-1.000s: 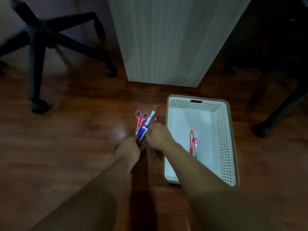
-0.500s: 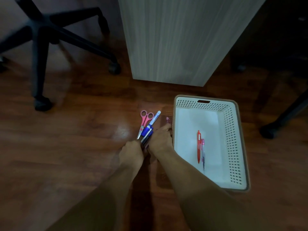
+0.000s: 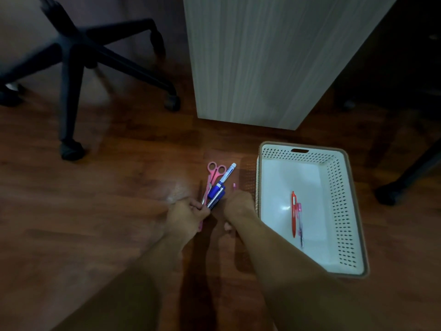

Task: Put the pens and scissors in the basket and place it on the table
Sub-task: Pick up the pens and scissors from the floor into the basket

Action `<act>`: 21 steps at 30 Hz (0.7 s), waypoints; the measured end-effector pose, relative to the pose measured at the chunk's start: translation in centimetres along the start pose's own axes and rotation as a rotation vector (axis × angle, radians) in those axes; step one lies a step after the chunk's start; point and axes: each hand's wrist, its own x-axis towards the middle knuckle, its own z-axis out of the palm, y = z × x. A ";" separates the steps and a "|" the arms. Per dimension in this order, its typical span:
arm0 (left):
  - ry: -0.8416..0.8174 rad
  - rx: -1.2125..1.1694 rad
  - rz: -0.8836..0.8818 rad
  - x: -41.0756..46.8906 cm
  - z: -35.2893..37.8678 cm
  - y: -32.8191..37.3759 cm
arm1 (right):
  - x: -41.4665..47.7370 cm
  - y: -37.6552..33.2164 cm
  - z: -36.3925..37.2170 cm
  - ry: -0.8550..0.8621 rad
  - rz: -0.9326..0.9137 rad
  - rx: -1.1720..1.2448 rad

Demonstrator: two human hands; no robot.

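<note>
A white perforated basket (image 3: 343,199) sits on the wooden floor at the right, holding a red pen (image 3: 293,213) and a pink pen (image 3: 299,220). Just left of it my left hand (image 3: 188,216) is closed around a bundle of pens (image 3: 218,189) and pink scissors (image 3: 216,169), whose handles and tips fan out above the fist. My right hand (image 3: 239,203) rests beside the bundle, by the basket's left wall, fingers curled over a small pink pen (image 3: 234,186) whose tip pokes out above the knuckles.
A pale wood-grain table panel (image 3: 262,63) stands just beyond the basket. An office chair's black wheeled base (image 3: 78,58) is at the far left. Another dark chair leg with a caster (image 3: 391,194) lies right of the basket.
The view has shifted slightly, so the things sit further right in frame. My left hand has closed tighter on the bundle; my right hand stays beside it.
</note>
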 end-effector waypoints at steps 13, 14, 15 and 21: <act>-0.139 -0.214 0.192 -3.4 5.4 9.5 | -0.2 9.4 -11.3 0.318 0.065 0.563; -0.167 -0.176 0.215 -3.8 6.0 9.9 | 0.0 11.1 -11.1 0.305 0.101 0.530; -0.205 -0.143 0.228 -4.3 6.9 10.6 | 0.0 13.0 -10.9 0.292 0.144 0.481; -0.393 0.040 0.060 -7.0 10.8 12.2 | -0.3 21.0 -6.6 0.262 0.259 0.299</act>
